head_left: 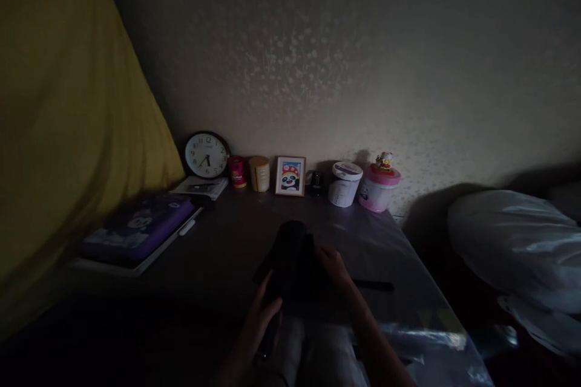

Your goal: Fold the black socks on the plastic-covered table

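The black object [293,251] is over the near part of the table [236,224], in front of the person and between the two hands; the light is so poor that its outline blurs, and whether its underside rests on the table or is held clear of it cannot be told. The left hand [260,317] is at its near left side, thumb and fingers apart with the dark surface against them; how firmly that grip bears on it cannot be made out. The right hand [333,263] is at its right edge with the fingers bent in, and this grip looks clamped on the black object, though the fingertips are lost in the dark. With its rounded top and dull finish, it would probably handle as light and somewhat soft, giving a little under pressure, and not very slippery; it does not look fragile, but these are guesses from shape and sheen. The sides seem the best places to take hold, one hand on each, with the thumbs toward the person and the fingers wrapped round the edges, so that a limp part would not fold or sag. A black stick [376,285] lies on the table just beside the right forearm, and its smooth look suggests something stiff.
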`<state>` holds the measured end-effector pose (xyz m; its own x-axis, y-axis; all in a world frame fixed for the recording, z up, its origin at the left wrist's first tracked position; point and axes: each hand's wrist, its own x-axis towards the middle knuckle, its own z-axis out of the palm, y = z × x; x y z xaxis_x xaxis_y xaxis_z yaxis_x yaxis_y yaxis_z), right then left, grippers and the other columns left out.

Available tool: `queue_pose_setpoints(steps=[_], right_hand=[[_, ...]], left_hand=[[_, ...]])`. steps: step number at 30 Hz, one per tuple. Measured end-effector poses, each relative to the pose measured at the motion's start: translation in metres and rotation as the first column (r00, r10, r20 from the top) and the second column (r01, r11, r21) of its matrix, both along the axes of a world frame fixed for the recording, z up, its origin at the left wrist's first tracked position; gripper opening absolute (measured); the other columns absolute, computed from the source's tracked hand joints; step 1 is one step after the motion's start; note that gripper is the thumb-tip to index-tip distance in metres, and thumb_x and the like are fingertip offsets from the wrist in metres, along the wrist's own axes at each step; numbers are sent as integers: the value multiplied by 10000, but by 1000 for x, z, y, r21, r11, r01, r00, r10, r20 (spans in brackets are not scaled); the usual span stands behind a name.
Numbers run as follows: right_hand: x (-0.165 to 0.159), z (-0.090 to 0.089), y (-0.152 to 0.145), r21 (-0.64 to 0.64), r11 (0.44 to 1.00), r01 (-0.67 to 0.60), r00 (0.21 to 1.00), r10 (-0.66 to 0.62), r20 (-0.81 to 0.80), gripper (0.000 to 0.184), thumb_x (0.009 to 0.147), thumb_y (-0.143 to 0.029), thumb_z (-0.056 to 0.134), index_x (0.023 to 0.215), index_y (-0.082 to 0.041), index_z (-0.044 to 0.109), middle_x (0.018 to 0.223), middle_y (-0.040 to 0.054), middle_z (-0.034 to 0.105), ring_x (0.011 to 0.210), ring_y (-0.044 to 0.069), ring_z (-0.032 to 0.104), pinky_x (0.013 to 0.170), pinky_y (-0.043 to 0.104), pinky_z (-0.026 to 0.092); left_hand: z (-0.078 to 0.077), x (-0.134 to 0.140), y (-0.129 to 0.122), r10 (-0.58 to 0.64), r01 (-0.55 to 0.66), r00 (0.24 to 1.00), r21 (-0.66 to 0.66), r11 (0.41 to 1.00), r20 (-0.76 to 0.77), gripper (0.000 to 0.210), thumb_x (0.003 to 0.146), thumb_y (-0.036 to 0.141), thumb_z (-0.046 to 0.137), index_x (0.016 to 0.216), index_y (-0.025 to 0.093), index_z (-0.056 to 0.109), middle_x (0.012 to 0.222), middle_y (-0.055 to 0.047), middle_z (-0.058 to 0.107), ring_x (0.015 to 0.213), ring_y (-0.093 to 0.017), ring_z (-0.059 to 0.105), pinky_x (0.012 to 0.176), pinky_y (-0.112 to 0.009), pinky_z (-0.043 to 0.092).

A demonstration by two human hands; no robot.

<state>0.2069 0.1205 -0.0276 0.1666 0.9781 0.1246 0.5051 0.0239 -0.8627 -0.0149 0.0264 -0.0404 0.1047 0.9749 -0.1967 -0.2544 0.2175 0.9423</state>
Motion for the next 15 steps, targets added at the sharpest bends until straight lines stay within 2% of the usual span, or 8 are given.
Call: queue_pose_setpoints(steps=[3,5,7,9,13,15], right_hand=[[-7,5,-4,10,1000,1,1000,-1,9,330,768,-375,503,920,-178,721,912,55,731,880,235,659,777,324,487],[-10,7,-7,9,1000,-1,999,0,46,344,775,-375,510,976,-177,707,938,70,727,891,239,660,777,318,482],[-11,9,-10,2,1000,-18,994,17,109,358,788,-368,506,1021,-168,692,938,80,725,888,234,661,764,302,480],[-11,10,-11,-8,1000,-30,982,31,186,353,801,-344,500,1049,-166,680,947,78,724,883,220,663,760,284,475],[-5,10,-12,-23,1000,11,959,-4,283,335,797,-256,490,1068,-169,668,960,87,718,871,225,665,759,294,469],[-4,9,-12,20,999,45,949,-49,312,330,812,-245,460,1055,-167,669,996,110,706,902,242,658,780,315,465]], left_hand=[[4,0,-1,-21,21,1000,-22,1000,6,844,676,409,720,1413,270,332,970,-31,730,920,-217,685,768,-294,544],[7,-2,-1,-4,4,1000,14,1000,1,770,676,374,722,1372,269,408,1063,-39,709,1029,-223,647,850,-303,524],[9,-3,-1,37,-37,999,63,997,-8,660,674,339,724,1293,273,505,1219,-35,641,1198,-225,541,971,-300,457],[10,-3,0,50,-49,999,80,996,-17,613,666,332,727,1248,275,543,1304,-25,584,1276,-225,462,1026,-297,410],[8,-1,-2,44,-41,998,65,997,-37,672,687,365,702,1310,252,476,1300,-40,586,1254,-236,488,1008,-314,431],[8,1,-4,29,-21,996,85,996,-88,682,722,374,663,1349,240,430,1331,-43,560,1269,-235,470,1025,-319,412]])
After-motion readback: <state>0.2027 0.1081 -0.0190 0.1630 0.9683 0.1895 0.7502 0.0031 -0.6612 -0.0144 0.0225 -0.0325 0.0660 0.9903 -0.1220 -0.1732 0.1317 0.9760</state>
